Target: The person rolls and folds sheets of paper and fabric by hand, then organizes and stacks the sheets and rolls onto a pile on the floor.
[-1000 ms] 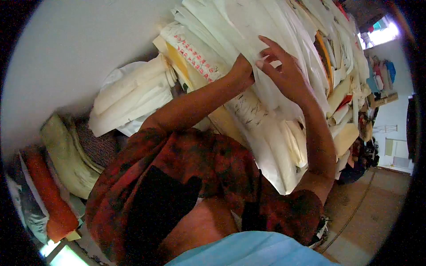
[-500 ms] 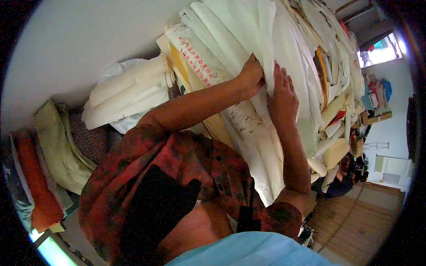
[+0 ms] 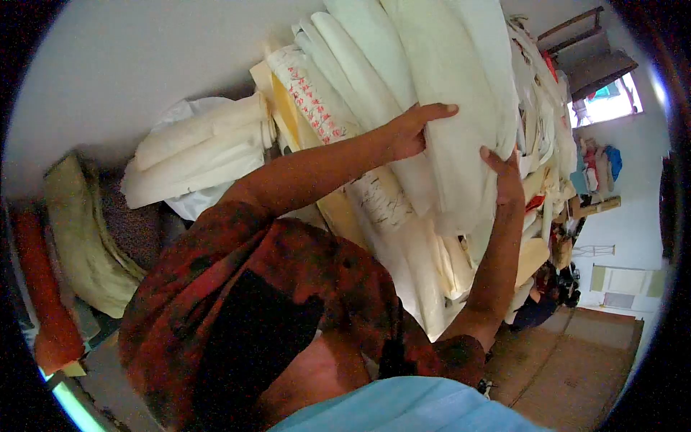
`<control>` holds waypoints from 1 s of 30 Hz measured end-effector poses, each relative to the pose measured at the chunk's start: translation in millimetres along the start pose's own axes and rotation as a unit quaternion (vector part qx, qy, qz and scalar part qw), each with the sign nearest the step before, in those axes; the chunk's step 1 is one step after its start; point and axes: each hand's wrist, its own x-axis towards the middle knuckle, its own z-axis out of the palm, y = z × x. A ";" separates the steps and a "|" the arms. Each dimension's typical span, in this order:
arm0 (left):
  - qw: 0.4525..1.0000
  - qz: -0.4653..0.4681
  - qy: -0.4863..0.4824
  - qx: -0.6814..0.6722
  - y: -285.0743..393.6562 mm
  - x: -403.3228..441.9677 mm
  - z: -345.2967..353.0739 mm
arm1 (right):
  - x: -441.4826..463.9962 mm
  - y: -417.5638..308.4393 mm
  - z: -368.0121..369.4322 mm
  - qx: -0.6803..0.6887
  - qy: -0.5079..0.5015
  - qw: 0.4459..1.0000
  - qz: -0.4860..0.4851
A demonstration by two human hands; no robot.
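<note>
A thick off-white roll (image 3: 461, 79) of sheet material lies between my two hands; whether it is paper or cloth I cannot tell. My left hand (image 3: 414, 131) grips its left side, thumb laid across the front and fingers hidden behind. On the right side, my right hand (image 3: 505, 176) holds the same roll, its thumb pressed on the front. The roll's lower end hangs loose below my hands. Just left of it are more pale rolls (image 3: 353, 61) and a roll with red printed marks (image 3: 309, 93). Dark handwriting covers the lower part of a roll (image 3: 385, 196).
Cream rolls (image 3: 198, 155) stick out at the left. Beyond them stand an olive roll (image 3: 86, 230) and a rust-red roll (image 3: 47, 288). More stacked rolls (image 3: 540, 108) stretch away to the right, above a brown floor (image 3: 568, 360). A bright window (image 3: 608, 101) is at upper right.
My hands have moved apart and now grasp opposite sides of the thick off-white roll, which has come forward from the pile. My right hand has turned from flat against the sheets to gripping.
</note>
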 end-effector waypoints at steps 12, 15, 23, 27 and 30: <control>0.988 0.099 0.108 0.039 76.5 78.9 19.4 | 24.8 -29.1 4.4 0.080 0.112 0.989 0.048; 0.931 0.180 0.164 0.273 112.9 119.8 27.6 | 50.1 9.2 -33.9 -0.093 0.096 0.973 -0.188; 0.404 0.068 0.153 0.899 189.6 256.5 -45.8 | 9.3 3.2 -2.2 0.047 0.146 0.982 -0.114; 0.371 0.040 0.181 0.910 172.9 293.2 -133.2 | 9.6 22.9 -7.8 -0.061 0.119 0.987 -0.093; 0.349 0.101 0.182 0.914 167.3 249.9 -105.7 | 12.3 43.1 -15.6 -0.083 0.128 0.982 -0.110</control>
